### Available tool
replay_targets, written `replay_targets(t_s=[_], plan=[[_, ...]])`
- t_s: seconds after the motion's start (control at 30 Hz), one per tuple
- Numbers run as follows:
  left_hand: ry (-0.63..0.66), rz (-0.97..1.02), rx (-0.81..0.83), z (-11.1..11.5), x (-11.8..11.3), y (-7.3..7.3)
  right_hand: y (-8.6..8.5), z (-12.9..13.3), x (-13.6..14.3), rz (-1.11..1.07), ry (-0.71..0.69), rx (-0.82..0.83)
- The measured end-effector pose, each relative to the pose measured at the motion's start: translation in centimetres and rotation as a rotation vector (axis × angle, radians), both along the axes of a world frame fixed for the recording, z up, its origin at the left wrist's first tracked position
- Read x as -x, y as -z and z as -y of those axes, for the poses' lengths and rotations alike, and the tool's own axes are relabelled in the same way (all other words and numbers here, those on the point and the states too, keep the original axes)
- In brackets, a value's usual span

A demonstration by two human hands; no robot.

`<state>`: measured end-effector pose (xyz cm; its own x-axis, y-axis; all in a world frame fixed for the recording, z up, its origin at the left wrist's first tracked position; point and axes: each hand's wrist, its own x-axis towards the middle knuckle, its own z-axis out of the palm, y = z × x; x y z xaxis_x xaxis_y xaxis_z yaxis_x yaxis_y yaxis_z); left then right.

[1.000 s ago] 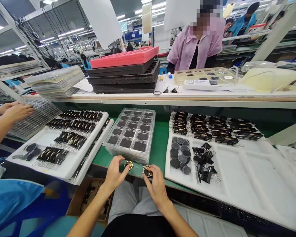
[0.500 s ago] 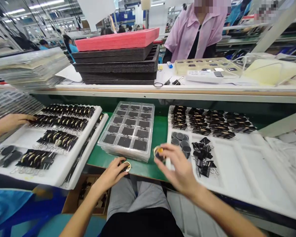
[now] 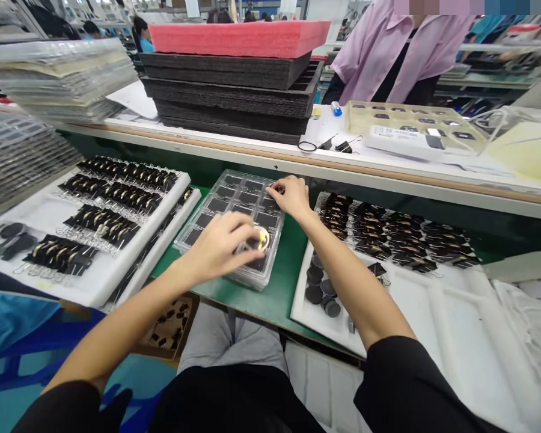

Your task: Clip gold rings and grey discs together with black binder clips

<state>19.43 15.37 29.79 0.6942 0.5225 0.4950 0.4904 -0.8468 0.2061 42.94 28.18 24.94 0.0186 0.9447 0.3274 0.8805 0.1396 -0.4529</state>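
My left hand [image 3: 225, 243] is closed in a pinch over the front of a clear compartment tray [image 3: 270, 276], gripping a small round gold-rimmed part [image 3: 264, 239] by its edge. The tray has square cells with dark inserts and tops a stack on the green mat [image 3: 216, 294]. At the tray's far right corner, my right hand [image 3: 293, 195] has its fingertips down on a cell. A similar round part [image 3: 278, 188] is pinched there, largely hidden by the fingers.
White foam trays with rows of black binder clips [image 3: 101, 219] stand left; another clip-filled tray [image 3: 388, 231] lies right, with dark round discs [image 3: 322, 288] in it. A shelf [image 3: 270, 165] behind carries stacked black foam trays [image 3: 229, 93]. Across it stands a person in a pink shirt [image 3: 399, 48].
Both hands have moved forward from the near edge of the mat to over the clear tray, each with a round part. Another person's hand at the left clip tray has withdrawn. The view has shifted.
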Motion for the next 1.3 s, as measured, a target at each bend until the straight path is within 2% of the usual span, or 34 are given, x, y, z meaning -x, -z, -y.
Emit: replay_targets(t_s=[0.07, 0.13, 0.2, 0.3, 0.4, 0.53, 0.63, 0.7, 0.8, 0.87, 0.93, 1.0, 1.07, 1.13, 1.2, 1.3], plan=[[-0.169, -0.104, -0.010, -3.7, -2.5, -0.1, 0.1, 0.3, -0.8, 0.020, -0.076, -0.024], [-0.302, -0.151, 0.019, -7.0, -4.6, 0.4, 0.1, 0.9, -1.8, 0.061, -0.167, -0.038], [-0.348, -0.158, 0.071, -9.3, -6.1, 1.1, -0.3, 1.5, -2.9, 0.094, -0.218, -0.021], [-0.325, -0.197, 0.153, -11.1, -7.3, 1.7, -1.6, 3.2, -4.1, 0.142, -0.226, 0.059], [-0.266, -0.264, 0.218, -11.6, -7.2, 2.1, -3.8, 6.2, -4.6, 0.253, -0.247, 0.147], [-0.249, -0.339, 0.195, -11.4, -6.6, 2.3, -6.0, 12.2, -4.0, 0.464, -0.211, 0.208], [-0.261, -0.398, 0.141, -9.8, -6.3, 1.7, -5.2, 17.3, -2.0, 0.473, -0.190, 0.141], [-0.261, -0.402, 0.096, -7.2, -5.5, 0.7, -3.0, 20.6, 0.0, 0.387, -0.188, 0.001], [-0.152, -0.382, 0.061, -2.1, -2.6, -0.9, 2.1, 24.9, 3.2, 0.133, -0.180, -0.275], [-0.121, -0.345, 0.064, 0.8, 0.6, -1.4, 6.0, 26.9, 5.0, -0.032, -0.278, -0.515], [-0.264, -0.262, 0.036, 2.1, 4.8, -1.3, 9.5, 28.0, 6.4, -0.065, -0.432, -0.647], [-0.549, -0.200, -0.015, 1.9, 9.7, -0.7, 12.1, 28.1, 7.6, -0.038, -0.566, -0.611], [-0.858, -0.246, -0.043, 0.9, 14.8, 0.0, 13.8, 27.4, 8.5, -0.044, -0.653, -0.498], [-1.091, -0.398, -0.023, 0.0, 19.1, 1.0, 14.8, 26.6, 9.2, -0.111, -0.690, -0.387], [-1.181, -0.548, 0.038, -0.3, 22.0, 2.4, 15.3, 25.9, 9.9, -0.200, -0.699, -0.300], [-1.163, -0.575, 0.100, 0.2, 23.7, 4.6, 15.6, 25.7, 10.9, -0.284, -0.700, -0.234]])
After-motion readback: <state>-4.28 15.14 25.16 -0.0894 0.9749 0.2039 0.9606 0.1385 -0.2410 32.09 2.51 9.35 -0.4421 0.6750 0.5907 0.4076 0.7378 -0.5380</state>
